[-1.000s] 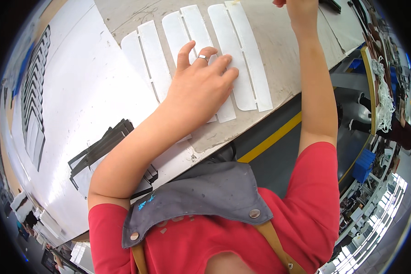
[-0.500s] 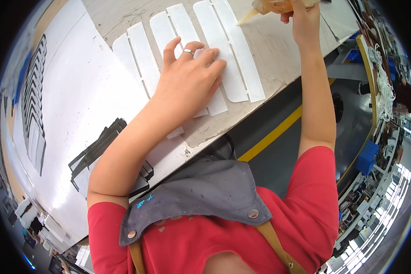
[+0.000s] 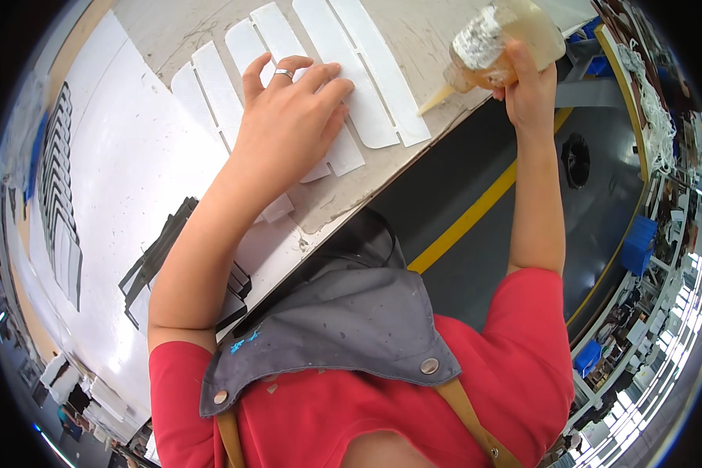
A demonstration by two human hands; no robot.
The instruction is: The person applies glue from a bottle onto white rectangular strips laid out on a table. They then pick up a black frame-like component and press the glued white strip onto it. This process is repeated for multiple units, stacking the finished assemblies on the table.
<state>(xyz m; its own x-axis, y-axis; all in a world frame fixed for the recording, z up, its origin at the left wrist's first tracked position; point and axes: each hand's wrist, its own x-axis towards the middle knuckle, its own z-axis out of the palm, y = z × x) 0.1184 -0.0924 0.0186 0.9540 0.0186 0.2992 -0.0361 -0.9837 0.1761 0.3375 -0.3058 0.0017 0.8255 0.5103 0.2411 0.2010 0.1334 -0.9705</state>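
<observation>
1. Since a second ago our right hand (image 3: 526, 90) has come back from the far edge of the bench, and it now carries a glue bottle (image 3: 501, 39) that it did not hold then; our left hand (image 3: 288, 125) has stayed pressed on the white pieces throughout.
2. We see the workbench (image 3: 413, 31) filling the upper left, its bare grey top stained, with a big white sheet (image 3: 125, 187) spread across its left part.
3. We have a row of white cut panels (image 3: 366, 78) lying flat side by side, long strips with rounded lower corners, running out from under our left hand.
4. Our left hand lies palm down on the middle panels, fingers spread and nearly straight, gripping nothing, a ring on one finger.
5. Our right hand is curled firmly around the amber bottle, which is tilted, its pale nozzle (image 3: 435, 98) pointing down-left, just above the rightmost panel's lower edge.
6. Dark flat pieces (image 3: 152, 265) sit stacked near our left elbow.
</observation>
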